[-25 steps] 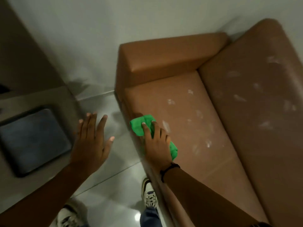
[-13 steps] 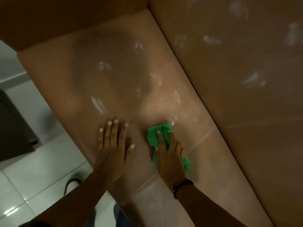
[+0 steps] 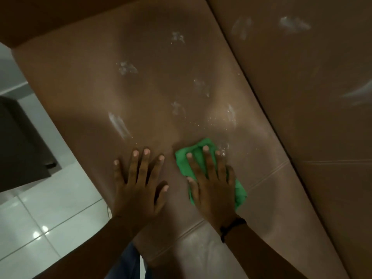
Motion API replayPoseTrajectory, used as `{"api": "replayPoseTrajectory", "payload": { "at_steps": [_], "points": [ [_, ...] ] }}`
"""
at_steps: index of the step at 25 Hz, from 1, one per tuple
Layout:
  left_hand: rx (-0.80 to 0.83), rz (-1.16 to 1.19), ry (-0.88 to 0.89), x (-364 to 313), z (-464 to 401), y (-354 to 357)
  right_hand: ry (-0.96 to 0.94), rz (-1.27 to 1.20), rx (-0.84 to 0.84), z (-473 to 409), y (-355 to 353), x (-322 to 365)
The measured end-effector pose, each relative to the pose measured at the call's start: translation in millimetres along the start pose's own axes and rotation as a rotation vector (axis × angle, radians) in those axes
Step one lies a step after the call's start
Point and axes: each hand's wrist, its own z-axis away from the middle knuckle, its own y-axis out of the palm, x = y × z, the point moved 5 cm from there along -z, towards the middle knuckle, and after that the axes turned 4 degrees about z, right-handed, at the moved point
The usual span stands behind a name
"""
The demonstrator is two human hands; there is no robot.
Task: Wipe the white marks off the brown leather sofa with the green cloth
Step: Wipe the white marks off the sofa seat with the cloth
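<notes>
The brown leather sofa seat [image 3: 161,81] fills most of the head view, with its backrest [image 3: 302,97] on the right. Several white marks dot the seat, such as a long smear [image 3: 118,124] on the left and a patch [image 3: 126,67] farther up; more marks [image 3: 293,25] streak the backrest. My right hand [image 3: 213,184] presses flat on the crumpled green cloth [image 3: 182,160], near a faint mark [image 3: 224,150]. My left hand [image 3: 138,184] lies flat on the seat beside it, fingers spread, holding nothing.
A seam [image 3: 267,174] crosses the seat just below the cloth. The sofa armrest [image 3: 60,17] runs along the top left. White floor tiles [image 3: 50,208] and a dark piece of furniture [image 3: 20,141] lie to the left of the sofa's front edge.
I have leaned in over the seat. My left hand came from above the floor down flat onto the leather, and my right hand slid the cloth from the front edge toward the middle marks.
</notes>
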Motion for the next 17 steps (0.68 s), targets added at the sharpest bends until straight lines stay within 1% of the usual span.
{"api": "replayPoseTrajectory", "payload": {
  "at_steps": [3, 4, 6, 8, 9, 10, 11, 13, 14, 16, 17],
  "points": [
    [0.005, -0.02, 0.002, 1, 1, 2, 0.19, 0.001, -0.053, -38, -8, -3],
    [0.004, -0.033, 0.018, 2, 2, 5, 0.201, -0.008, -0.049, -54, -6, 6],
    [-0.01, -0.057, 0.031, 4, 1, 8, 0.093, -0.006, -0.054, -71, 0, 26],
    [-0.011, -0.039, 0.021, 5, 2, 7, -0.048, 0.013, -0.034, -50, 3, 24],
    [0.0, -0.033, 0.022, 3, 2, 5, -0.058, 0.027, -0.014, -31, 2, 15],
    [0.013, -0.029, 0.022, 0, -1, 3, -0.01, 0.028, 0.003, -18, -2, 4],
    [0.019, -0.021, 0.017, -3, -6, 2, 0.078, 0.024, 0.001, -16, -6, -6],
    [0.023, -0.012, 0.047, -12, -20, 3, 0.257, -0.008, -0.014, -37, -13, -12],
    [0.024, -0.021, 0.079, -17, -27, 5, 0.262, -0.019, -0.01, -55, -12, -7],
    [0.012, -0.048, 0.104, -22, -38, 13, 0.125, 0.012, -0.028, -81, -6, 6],
    [0.014, -0.039, 0.097, -23, -40, 14, 0.041, 0.015, -0.035, -77, -3, 5]
  ]
}}
